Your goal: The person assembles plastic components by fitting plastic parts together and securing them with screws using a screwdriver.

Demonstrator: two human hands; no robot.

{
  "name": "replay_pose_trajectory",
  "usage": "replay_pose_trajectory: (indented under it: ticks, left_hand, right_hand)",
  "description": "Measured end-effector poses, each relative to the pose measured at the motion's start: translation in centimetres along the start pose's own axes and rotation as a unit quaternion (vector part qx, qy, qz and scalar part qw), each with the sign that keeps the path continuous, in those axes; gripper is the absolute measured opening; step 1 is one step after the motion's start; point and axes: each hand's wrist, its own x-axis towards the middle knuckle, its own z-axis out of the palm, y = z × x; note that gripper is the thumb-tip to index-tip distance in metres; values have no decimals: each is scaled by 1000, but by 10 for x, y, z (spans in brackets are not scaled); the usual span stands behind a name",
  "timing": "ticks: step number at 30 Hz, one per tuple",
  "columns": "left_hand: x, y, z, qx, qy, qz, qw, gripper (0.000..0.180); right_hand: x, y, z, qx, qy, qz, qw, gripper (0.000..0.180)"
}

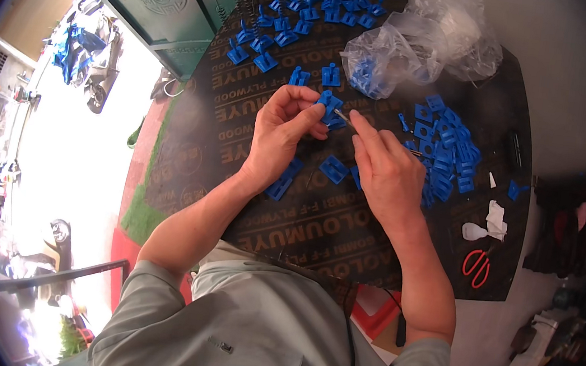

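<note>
My left hand (281,125) pinches a small blue plastic part (330,105) between thumb and fingers, above the middle of the table. My right hand (387,166) is closed round a thin metal tool (344,117), whose tip meets the blue part. The tool's other end pokes out past the hand's right side; its exact kind is hard to make out. Just beyond my hands stand two blue parts, one of them a blue clip (330,74). Below them lie a flat blue plate (333,169) and a blue piece (279,187), partly hidden by my left wrist.
On the dark plywood table (208,166), a pile of blue pieces (444,153) lies right. Many assembled blue parts (328,3), some with springs, stand at the back beside a clear plastic bag (424,42). Red-handled scissors (475,267) and a white scrap (496,220) lie near the right edge.
</note>
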Motion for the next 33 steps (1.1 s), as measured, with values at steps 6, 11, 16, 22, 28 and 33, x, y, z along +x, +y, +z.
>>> replay_pose_trajectory:
  ticks: [6,11,16,22,28,33]
  left_hand:
    - [1,0,1,-17,-1,-7,1000,20]
    - [-1,4,3,14,1,-1,1000,23]
    - [-1,11,3,76,-54,7,996,28]
    - [-1,3,-1,100,-102,39,989,27]
    - [0,16,2,150,-122,37,980,25]
    - [3,7,-4,157,-137,42,977,26]
  right_hand:
    - [-1,1,0,0,-5,1,1000,44]
    - [-1,3,-2,-27,-4,-16,1000,43]
    - [4,1,-7,-62,21,-40,997,40]
    - [2,-1,-6,-70,16,-35,997,36]
    - [1,3,-7,-66,23,-44,997,34]
    - [1,2,-6,-38,11,-30,999,31]
